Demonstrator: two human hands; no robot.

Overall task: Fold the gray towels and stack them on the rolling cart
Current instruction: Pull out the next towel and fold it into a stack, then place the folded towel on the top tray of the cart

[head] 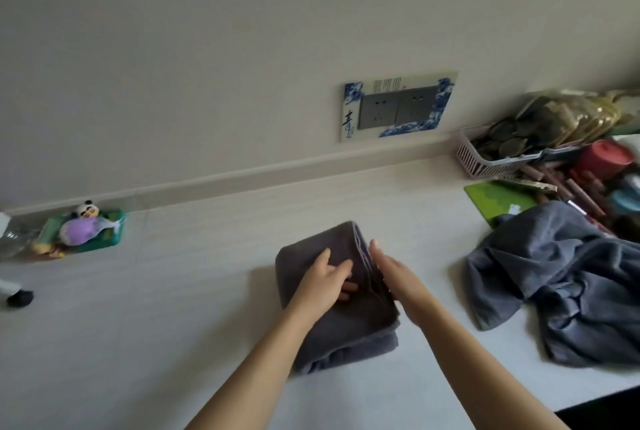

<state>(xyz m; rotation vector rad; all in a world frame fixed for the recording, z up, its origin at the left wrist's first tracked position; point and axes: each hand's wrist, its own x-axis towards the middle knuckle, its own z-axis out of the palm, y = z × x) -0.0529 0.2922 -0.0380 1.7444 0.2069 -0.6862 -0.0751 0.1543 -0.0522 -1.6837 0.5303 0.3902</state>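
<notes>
L fingers point(341, 268): spread and fairly straight, lying flat on top of the folded gray towel point(332, 322), tips pointing toward the fold's right edge; pressing, nothing gripped
L hand point(320, 285): palm down on towel's upper middle, forearm coming in from bottom centre
R fingers point(379, 256): straight, held together, edge-on along the towel's right side where the layers show; touching or just beside the edge, can't tell which; not curled round anything
R hand point(398, 279): open, flat, thumb side up, forearm running off to bottom right
Folded gray towel: dark gray, thick multi-layer rectangle, lying on the white tabletop point(173, 325) at centre, long axis angled away from the person
Unfolded towels point(568, 287): crumpled blue-gray heap on the table to the right, well apart from the folded one
Writing: wall outlet plate point(398, 107) w/ blue-and-white decorative surround, one large blue Chinese character on its left strip reads 青; small text block along the top too blurred to read
Right clutter: white slotted basket point(485, 155) w/ dark contents, green board point(498, 202), red round item point(602, 157), blurred
Left clutter: green tray point(114, 239) near wall holding a purple item and a small panda-hat figure point(88, 209)
</notes>
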